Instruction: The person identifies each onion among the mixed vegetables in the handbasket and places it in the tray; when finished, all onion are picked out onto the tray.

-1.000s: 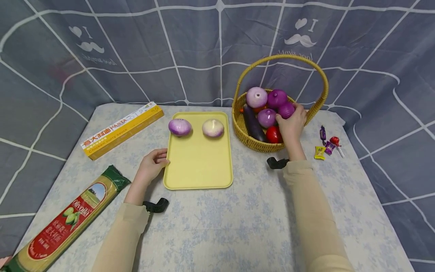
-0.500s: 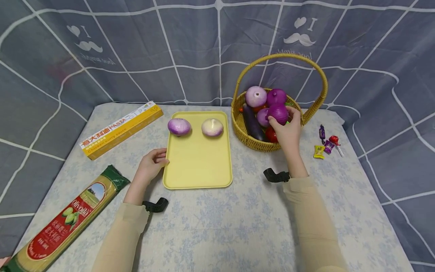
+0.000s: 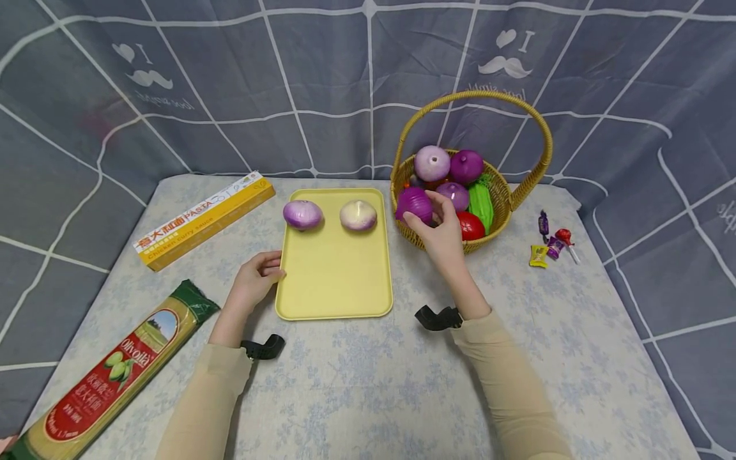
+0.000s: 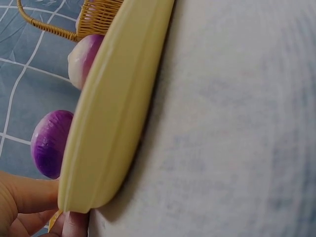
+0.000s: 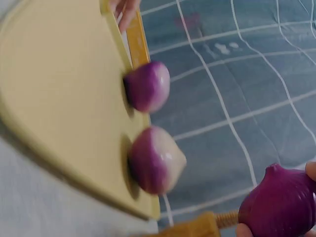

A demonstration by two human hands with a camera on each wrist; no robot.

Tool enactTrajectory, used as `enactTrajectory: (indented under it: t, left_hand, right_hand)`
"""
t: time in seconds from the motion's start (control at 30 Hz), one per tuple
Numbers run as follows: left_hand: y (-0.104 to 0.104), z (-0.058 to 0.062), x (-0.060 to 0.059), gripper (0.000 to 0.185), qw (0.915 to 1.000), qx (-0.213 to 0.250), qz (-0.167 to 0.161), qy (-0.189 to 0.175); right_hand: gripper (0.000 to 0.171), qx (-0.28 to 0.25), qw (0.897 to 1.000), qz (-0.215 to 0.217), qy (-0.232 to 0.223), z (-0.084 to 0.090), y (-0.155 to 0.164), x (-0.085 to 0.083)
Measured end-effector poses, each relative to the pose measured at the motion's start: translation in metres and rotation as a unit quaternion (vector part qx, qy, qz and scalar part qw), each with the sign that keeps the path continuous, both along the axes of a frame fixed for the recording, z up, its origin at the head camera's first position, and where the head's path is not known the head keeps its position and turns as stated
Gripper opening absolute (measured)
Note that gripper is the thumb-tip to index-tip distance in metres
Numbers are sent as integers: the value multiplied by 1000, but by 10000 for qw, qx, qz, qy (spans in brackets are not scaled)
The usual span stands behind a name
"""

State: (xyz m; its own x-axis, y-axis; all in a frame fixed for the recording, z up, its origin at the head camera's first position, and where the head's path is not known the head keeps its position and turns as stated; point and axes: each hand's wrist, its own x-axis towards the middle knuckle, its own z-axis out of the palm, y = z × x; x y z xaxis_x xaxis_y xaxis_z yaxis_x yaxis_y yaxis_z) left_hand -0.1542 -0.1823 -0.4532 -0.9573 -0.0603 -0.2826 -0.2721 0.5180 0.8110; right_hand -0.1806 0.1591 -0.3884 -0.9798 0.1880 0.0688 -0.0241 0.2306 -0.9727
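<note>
My right hand [image 3: 438, 231] grips a dark purple onion [image 3: 413, 203] [image 5: 279, 203] and holds it in the air over the left rim of the wicker basket [image 3: 428, 241], beside the yellow tray [image 3: 336, 275] [image 4: 116, 108]. Two pale purple onions [image 3: 302, 214] [image 3: 358, 214] lie at the tray's far end, also seen in the right wrist view [image 5: 147, 87] [image 5: 154, 159]. My left hand [image 3: 257, 278] holds the tray's left edge with curled fingers [image 4: 29, 197]. More onions [image 3: 432, 163], a red tomato [image 3: 470, 225] and a green vegetable [image 3: 480, 203] stay in the basket.
A yellow pasta box [image 3: 204, 219] lies at the back left of the table, a spaghetti packet [image 3: 115, 377] at the front left. Several wrapped sweets [image 3: 551, 243] lie right of the basket. A grey checked cloth [image 3: 287, 83] hangs behind.
My right hand took a dark onion out of the basket and carried it left, over the basket's rim towards the tray. The left hand and tray stayed put.
</note>
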Motion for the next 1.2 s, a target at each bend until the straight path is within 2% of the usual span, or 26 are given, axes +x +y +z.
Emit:
enactTrajectory:
  t: [0.27,0.43,0.6,0.9,1.2]
  left_hand:
    - [-2,0,1,47,10000,-9,-12,29]
    - [-2,1,1,47,10000,25,-20,3]
    - [-2,3,3,47,9999,137,-85,-24]
    - [-2,0,1,48,9997,212,-92,-40]
    - [-1,0,0,48,9996,265,-64,-44]
  right_hand:
    - [62,-360,9967,656,-307,-12,-42,3]
    - [60,-617,9903,1054,-664,-23,-70,1]
    - [56,-874,9830,1275,-989,-37,-93,-3]
    - [61,-388,9798,1557,-1195,-48,-116,-10]
    - [65,-274,9787,1782,-980,-59,-128,-14]
